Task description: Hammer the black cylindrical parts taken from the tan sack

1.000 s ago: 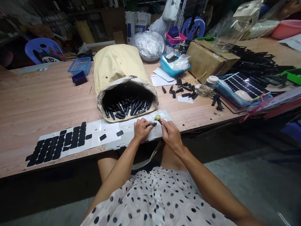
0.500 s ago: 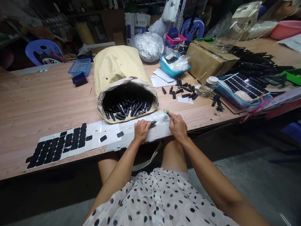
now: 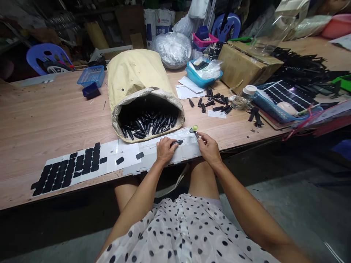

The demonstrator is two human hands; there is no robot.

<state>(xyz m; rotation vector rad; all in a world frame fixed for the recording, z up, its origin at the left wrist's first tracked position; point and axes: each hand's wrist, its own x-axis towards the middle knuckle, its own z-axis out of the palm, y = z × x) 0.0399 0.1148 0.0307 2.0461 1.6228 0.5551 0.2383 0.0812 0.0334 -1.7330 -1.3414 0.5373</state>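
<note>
L hand (image 3: pixel 165 149) pinches slim black part (image 3: pixel 179 141) at/over grey board (image 3: pixel 184 152), contact unclear; R hand (image 3: pixel 208 149) pinches yellow-green-headed tool (image 3: pixel 195 128), apart from it. We'd best steady the part, L hand clear of tool. Containers, L→R: blue mesh basket (image 3: pixel 99 77), contents unclear; yellowish sack (image 3: pixel 138 69) on its side w/ many black pcs (image 3: pixel 148 126); teal basket (image 3: pixel 201 81) w/ clear plastic (image 3: pixel 211 68).

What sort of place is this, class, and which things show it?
Probably a small assembly workshop: a wooden worktable bears a yellow sack of black parts and rows of black patches.
</note>
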